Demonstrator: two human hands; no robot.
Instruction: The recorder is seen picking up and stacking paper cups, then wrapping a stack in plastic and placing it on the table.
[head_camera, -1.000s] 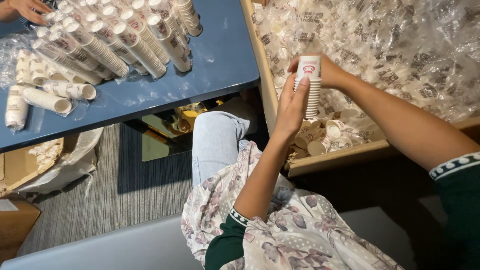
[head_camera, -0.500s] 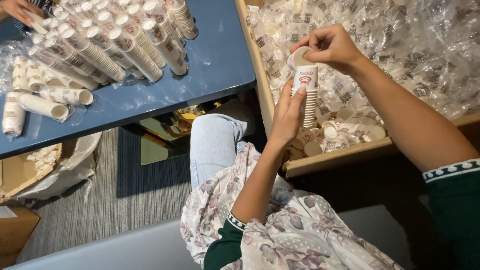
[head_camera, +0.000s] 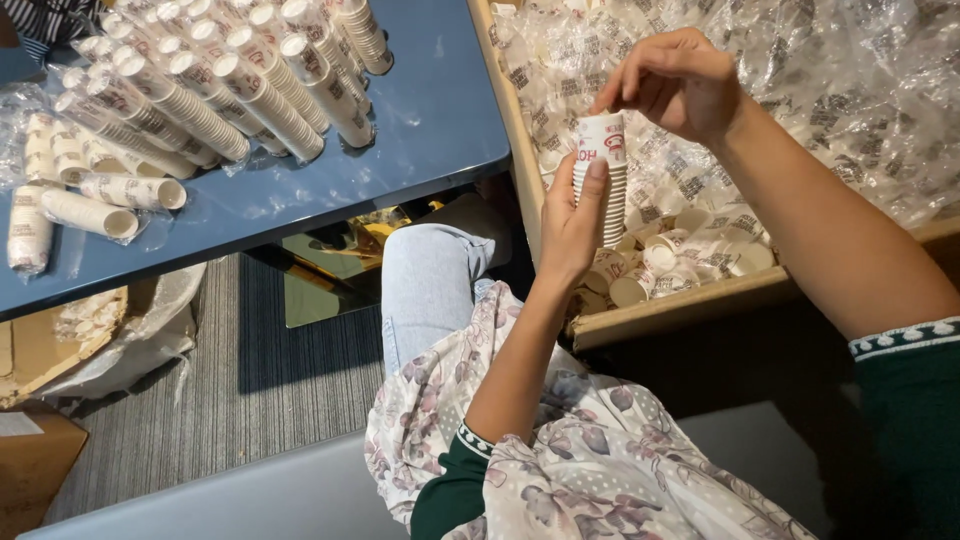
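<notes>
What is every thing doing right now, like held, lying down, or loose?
Stack of paper cups: upright, held in the air.
Left hand: gripping the stack's side.
Right hand: fingers at the top cup's rim.
Wrapped cup sleeves: lying on the blue table.
Loose cups: jumbled in the wooden box.
Plastic wrappers: crumpled, piled in the box.

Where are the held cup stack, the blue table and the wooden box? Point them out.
cup stack (head_camera: 607, 185), head view, ribbed side below the top cup
blue table (head_camera: 440, 110), head view, bare top
wooden box (head_camera: 680, 312), head view, front wall
</notes>
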